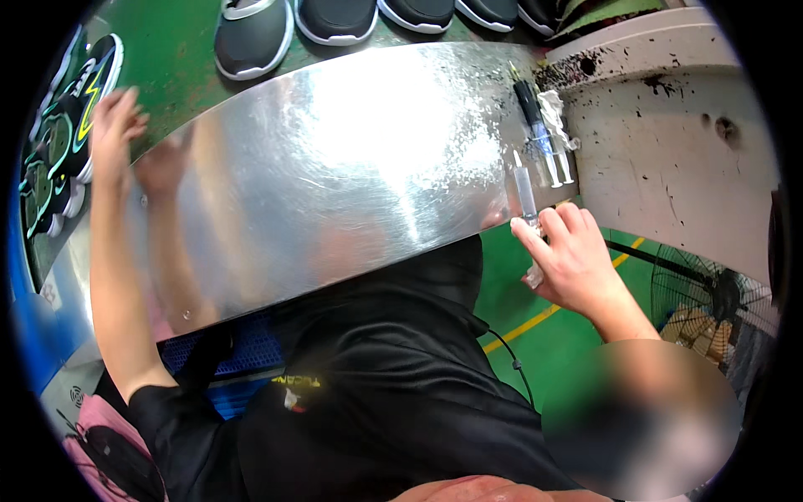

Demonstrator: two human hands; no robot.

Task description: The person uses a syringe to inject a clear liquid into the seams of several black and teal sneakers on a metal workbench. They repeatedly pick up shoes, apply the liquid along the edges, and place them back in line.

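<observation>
The clear syringe is aligned near to far at the right end of the desk, its near end met by the right hand, whether gripped cannot be told, while the left hand, its grip blurred, is held well apart beside a sports shoe.

Shoes behind table, syringes at right end

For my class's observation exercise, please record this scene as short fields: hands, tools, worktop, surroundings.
Left hand: beside the sneakers; contact unclear
Right hand: fingers at the plunger end of a clear syringe; grip unclear
Tools nearby: two more syringes, black pen-like tool, crumpled white tissue
Worktop: shiny, scratched metal
Beyond worktop: dark shoes in a row
Lower right: fan
</observation>
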